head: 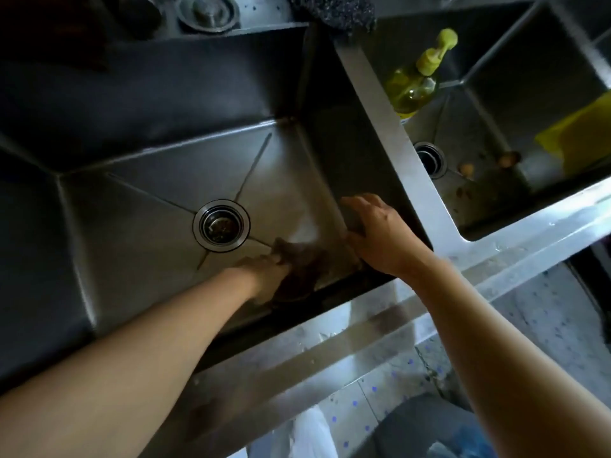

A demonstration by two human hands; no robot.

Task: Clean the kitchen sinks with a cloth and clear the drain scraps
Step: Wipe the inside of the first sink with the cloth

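1. The left hand [264,272] presses a dark brown cloth [297,259] against the floor of the left sink [148,180], near the front wall; the fingers are blurred, so I cannot tell whether they curl round the cloth or lie flat on it.
2. The right hand [380,233] rests against the right wall of the left sink, fingers spread and relaxed, holding nothing.
3. Count: two sinks, two drains, two hands, one brown cloth.
4. The left sink drain [221,224] holds a strainer with dark scraps inside. The cloth lies just right of it, bunched, with no clear long axis.
5. The right sink [496,206] holds one soap bottle [416,84] with a green pump, upright in the far left corner, its nozzle pointing right. A yellow cloth [582,130] lies at the right. Several brown scraps [506,160] lie near the second drain [429,158].
6. No writing is legible.
7. One loose strainer [206,11] sits on the back ledge.
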